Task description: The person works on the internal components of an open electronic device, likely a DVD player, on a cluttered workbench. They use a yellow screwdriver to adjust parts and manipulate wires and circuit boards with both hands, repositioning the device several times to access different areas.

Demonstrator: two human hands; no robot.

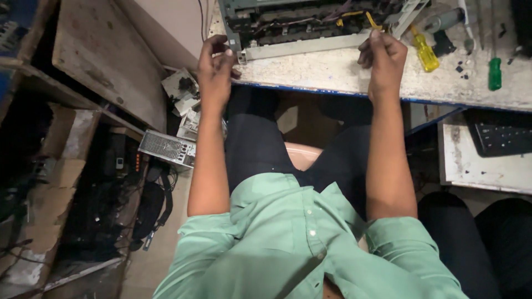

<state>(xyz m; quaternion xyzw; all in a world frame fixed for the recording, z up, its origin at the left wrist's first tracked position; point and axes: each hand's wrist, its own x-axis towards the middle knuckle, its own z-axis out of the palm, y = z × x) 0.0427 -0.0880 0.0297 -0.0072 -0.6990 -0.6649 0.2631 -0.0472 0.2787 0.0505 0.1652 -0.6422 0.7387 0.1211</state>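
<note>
Across the worn white desk (332,75) with its blue front edge, sprawled an opened machine chassis (310,25), covers off, dark rollers and bundled wires exposed, pushed near the front edge, probably so both hands could reach inside from a seated position. Along its near side ran a pale grey bar (302,47), turned toward the sitter. Gripped that chassis at its left front corner with the left hand (215,66), fingers (221,55) curled and pressed together around the corner, seemingly to steady the frame. Held the right hand (382,58) at the right end of the pale bar, fingers (377,39) pinched together on something small there, just below a yellow wire (372,21); could not tell exactly what sat between them.

Beside the right hand lay a yellow-handled screwdriver (425,54), close enough to grab quickly, and further right a green-handled screwdriver (495,73), well apart. Scattered near them were small dark bits (460,67), likely removed parts parked within sight. Lower right, on a lower surface, rested a black keyboard (501,138). Down on the floor to the left sat a perforated metal box (166,148) among cables, and pale plastic parts (185,97) just beside the desk, apparently set out of the way.
</note>
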